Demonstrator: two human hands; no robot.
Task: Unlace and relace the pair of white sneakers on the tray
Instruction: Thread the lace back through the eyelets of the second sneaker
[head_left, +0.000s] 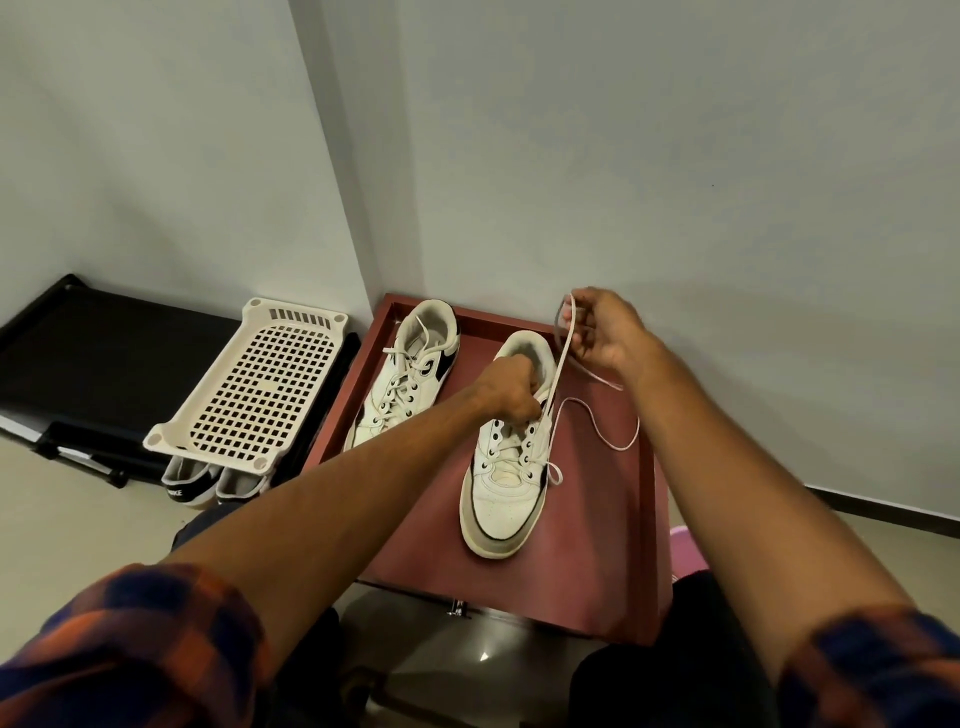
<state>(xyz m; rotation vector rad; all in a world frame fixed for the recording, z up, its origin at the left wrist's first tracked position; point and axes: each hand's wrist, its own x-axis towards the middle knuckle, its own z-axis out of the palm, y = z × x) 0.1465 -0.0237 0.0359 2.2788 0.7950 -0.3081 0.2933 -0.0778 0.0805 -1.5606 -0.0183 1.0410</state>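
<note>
Head, lace (561, 364) from sneaker (506, 499) to right grip (597, 332)

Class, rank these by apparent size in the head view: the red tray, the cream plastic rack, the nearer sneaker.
Largest to smallest:
1. red tray
2. cream plastic rack
3. nearer sneaker
No two look alike.

The left sneaker (405, 384), white and fully laced, is sitting at the far left of the maroon tray (587, 571). The right sneaker (506, 499) is sitting centrally, half unlaced, its lace (563, 348) rising taut and trailing rightward.
</note>
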